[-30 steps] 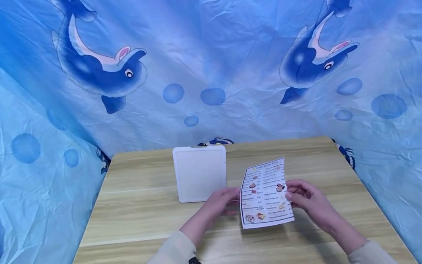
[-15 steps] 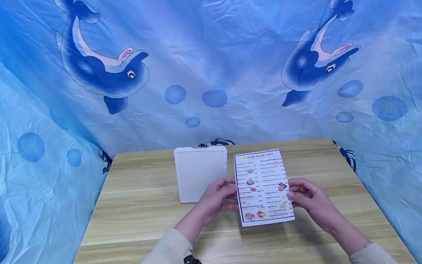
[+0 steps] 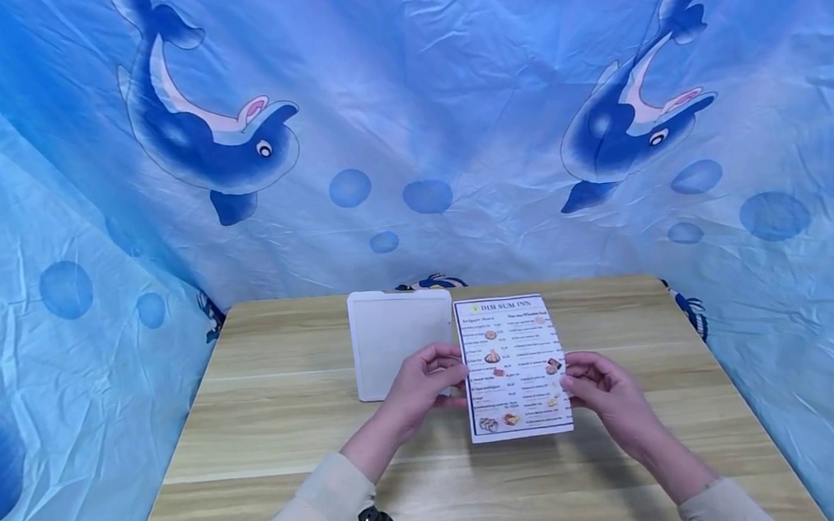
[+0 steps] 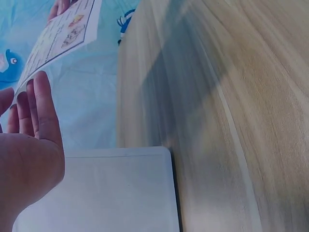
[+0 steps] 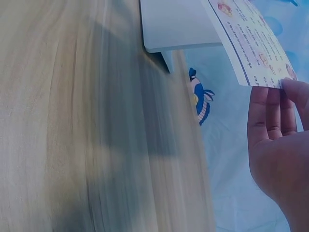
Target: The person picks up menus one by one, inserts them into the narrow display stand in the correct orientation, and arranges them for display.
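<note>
A printed menu sheet [image 3: 513, 368] headed "DIM SUM INN" is held upright above the table, slightly bowed. My left hand [image 3: 422, 382] pinches its left edge between thumb and fingers, and my right hand [image 3: 607, 393] pinches the right edge. In the right wrist view the thumb lies on the printed face of the menu [image 5: 256, 43], with the fingers behind it. Just left of the menu stands a white rectangular menu stand [image 3: 386, 338], partly covered by my left hand; the right wrist view shows a leg angled out behind its panel.
A wood-grain table [image 3: 276, 438] spreads under both hands, its far edge close behind the white stand. Blue dolphin-print cloth [image 3: 497, 237] hangs at the back and on both sides. The hands and menu cast shadows on the tabletop.
The menu, first tilted and curled, has been straightened upright and shifted slightly left. My left hand has moved up along its left edge. The white stand stays in place on the table.
</note>
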A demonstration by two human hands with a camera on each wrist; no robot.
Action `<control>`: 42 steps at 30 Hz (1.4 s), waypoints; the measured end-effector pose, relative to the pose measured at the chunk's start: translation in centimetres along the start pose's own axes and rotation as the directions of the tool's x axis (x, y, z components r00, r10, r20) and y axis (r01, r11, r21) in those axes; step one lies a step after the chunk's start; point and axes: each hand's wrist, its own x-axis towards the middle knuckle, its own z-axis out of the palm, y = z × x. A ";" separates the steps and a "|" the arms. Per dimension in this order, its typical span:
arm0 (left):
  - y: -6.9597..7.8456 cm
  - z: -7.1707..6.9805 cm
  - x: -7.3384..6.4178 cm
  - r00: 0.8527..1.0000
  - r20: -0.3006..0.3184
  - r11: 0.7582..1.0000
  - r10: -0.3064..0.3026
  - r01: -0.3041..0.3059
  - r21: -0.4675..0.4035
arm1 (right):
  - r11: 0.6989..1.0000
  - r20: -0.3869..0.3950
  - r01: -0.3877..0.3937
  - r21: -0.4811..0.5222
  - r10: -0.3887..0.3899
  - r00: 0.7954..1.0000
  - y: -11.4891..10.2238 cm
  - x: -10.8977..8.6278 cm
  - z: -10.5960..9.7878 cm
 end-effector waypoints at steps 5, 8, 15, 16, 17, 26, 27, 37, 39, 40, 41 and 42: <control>0.3 0.1 0.0 0.999 -0.035 0.999 0.040 -0.039 0.034 | 0.999 0.010 0.018 -0.028 -0.017 1.000 0.3 0.2 0.4; 0.6 0.1 0.1 0.996 -0.057 0.994 0.075 -0.070 0.086 | 0.998 0.015 0.031 -0.046 -0.030 0.999 0.7 0.5 0.6; 0.9 -0.3 0.5 0.984 -0.113 0.958 0.138 -0.104 0.265 | 0.998 0.019 0.036 -0.053 -0.035 0.999 1.5 1.6 1.4; 1.0 -0.4 0.5 0.982 -0.120 0.952 0.146 -0.107 0.285 | 0.998 0.020 0.033 -0.056 -0.032 0.999 1.6 1.7 1.5; 1.0 -0.5 0.5 0.980 -0.126 0.947 0.151 -0.107 0.303 | 0.998 0.021 0.028 -0.059 -0.027 0.999 1.7 1.9 1.7; 1.4 -0.9 0.9 0.968 -0.173 0.897 0.184 -0.094 0.432 | 0.999 0.031 0.005 -0.044 -0.003 1.000 2.4 3.0 2.6; 1.4 -0.9 0.9 0.966 -0.175 0.892 0.192 -0.097 0.442 | 0.999 0.030 0.004 -0.040 -0.003 1.000 2.4 3.1 2.7; 3.4 -0.7 0.1 0.939 -0.141 0.824 0.315 -0.197 0.531 | 0.999 0.030 0.043 -0.017 -0.043 0.999 1.3 3.7 3.7; 3.7 -0.8 0.1 0.932 -0.138 0.805 0.336 -0.208 0.555 | 0.998 0.025 0.049 -0.029 -0.048 0.999 1.3 4.0 3.9; 3.8 -0.9 0.2 0.928 -0.141 0.799 0.345 -0.211 0.563 | 0.998 0.024 0.055 -0.037 -0.055 0.998 1.3 4.2 4.0; 3.9 -1.0 0.2 0.923 -0.146 0.794 0.355 -0.215 0.569 | 0.997 0.023 0.064 -0.043 -0.063 0.998 1.2 4.4 4.2; 4.0 -1.1 0.2 0.918 -0.152 0.786 0.366 -0.217 0.579 | 0.996 0.027 0.074 -0.050 -0.073 0.997 1.1 4.6 4.3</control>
